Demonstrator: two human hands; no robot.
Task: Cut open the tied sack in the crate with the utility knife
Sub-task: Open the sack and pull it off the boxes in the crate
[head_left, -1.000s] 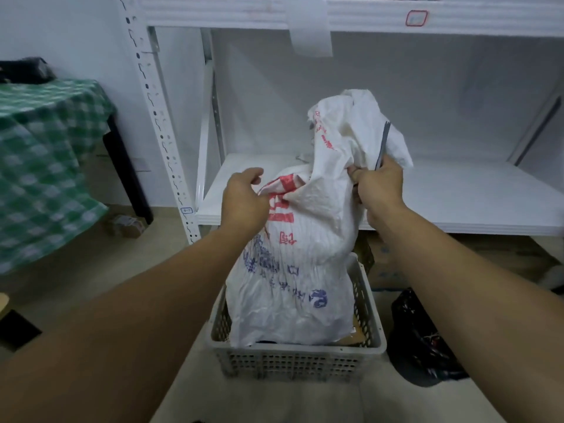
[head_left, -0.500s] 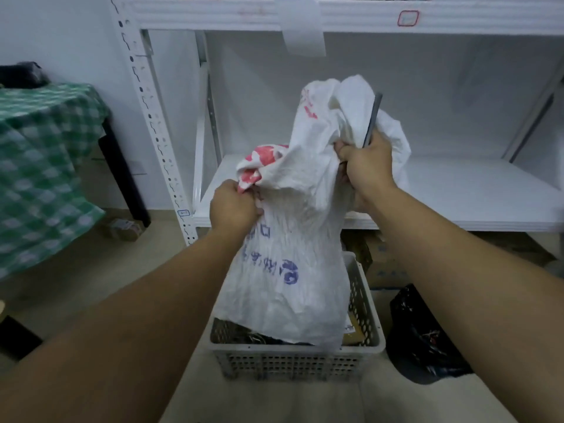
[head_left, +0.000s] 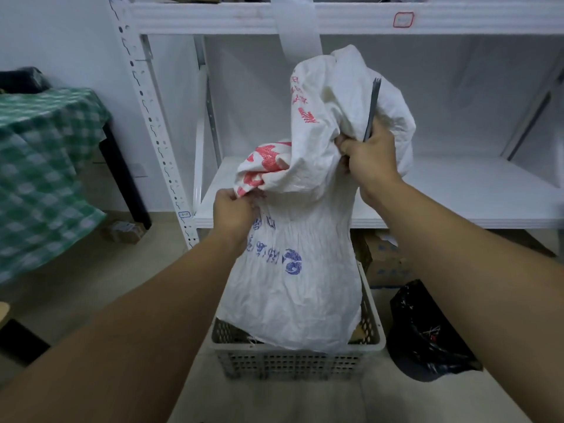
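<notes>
A white woven sack (head_left: 299, 288) with red and blue print hangs over a grey slotted plastic crate (head_left: 293, 358) on the floor, its bottom at the crate's rim. My left hand (head_left: 233, 210) grips a fold of the sack on its left side. My right hand (head_left: 370, 158) clutches the bunched upper part of the sack together with a thin grey utility knife (head_left: 372, 108), which points up out of the fist. Some brown contents show inside the crate under the sack.
A white metal shelf rack (head_left: 457, 190) stands right behind the crate. A black plastic bag (head_left: 427, 334) lies on the floor to the right, cardboard boxes (head_left: 384, 257) sit under the shelf. A table with green checked cloth (head_left: 39, 166) is at the left.
Both hands have lifted the sack up out of the crate; its bottom rose from inside the crate to about the rim. My left hand went from resting on the sack to gripping a fold.
</notes>
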